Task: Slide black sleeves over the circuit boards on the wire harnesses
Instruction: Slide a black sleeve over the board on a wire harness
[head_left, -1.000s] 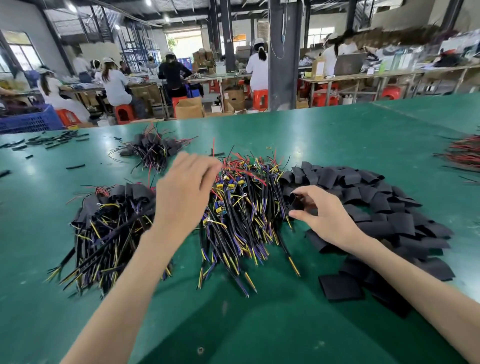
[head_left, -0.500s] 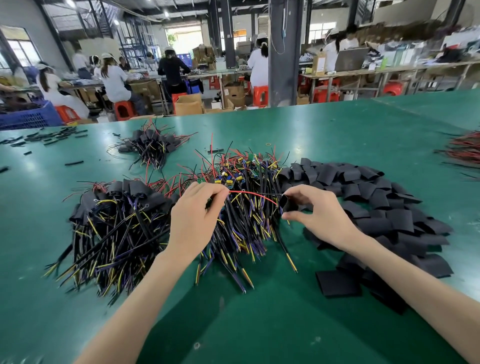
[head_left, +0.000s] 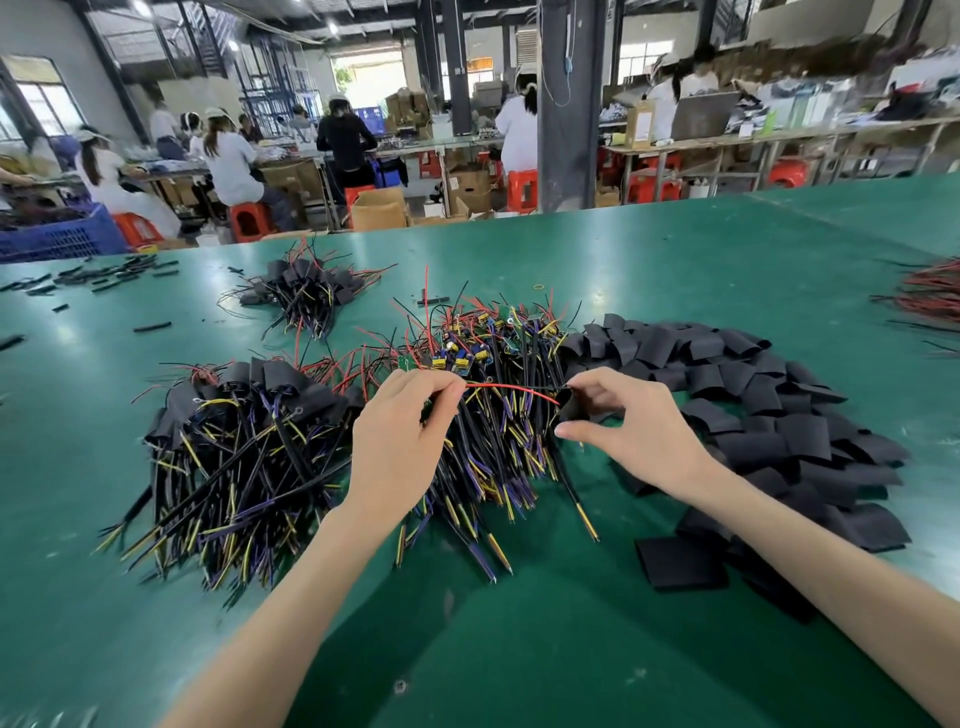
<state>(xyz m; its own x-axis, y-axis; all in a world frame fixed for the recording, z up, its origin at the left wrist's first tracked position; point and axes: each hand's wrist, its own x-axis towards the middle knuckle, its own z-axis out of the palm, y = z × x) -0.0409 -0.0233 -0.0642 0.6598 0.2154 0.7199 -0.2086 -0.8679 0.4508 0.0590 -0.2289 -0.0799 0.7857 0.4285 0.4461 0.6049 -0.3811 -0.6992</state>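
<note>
Both hands are held above the smooth green table (head_left: 519, 649), a little apart from each other. The left hand (head_left: 400, 447) pinches one harness, and its thin red wire (head_left: 511, 388) runs straight across to the right hand (head_left: 639, 431). That hand pinches a soft black sleeve (head_left: 571, 408) at the wire's tip. Under and beyond the hands lies a bristly harness heap (head_left: 493, 364) with small green boards. Right of the right hand is a pile of flat matte sleeves (head_left: 753, 415). Left of the left hand lie sleeved harnesses (head_left: 244, 415).

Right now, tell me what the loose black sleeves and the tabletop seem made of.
Black sleeves: matte, soft flattened tubing, probably plastic or rubbery; they crease and slump without shine. Tabletop: smooth green sheet, perhaps vinyl or rubber mat; it shows soft glare from the lights.
</note>
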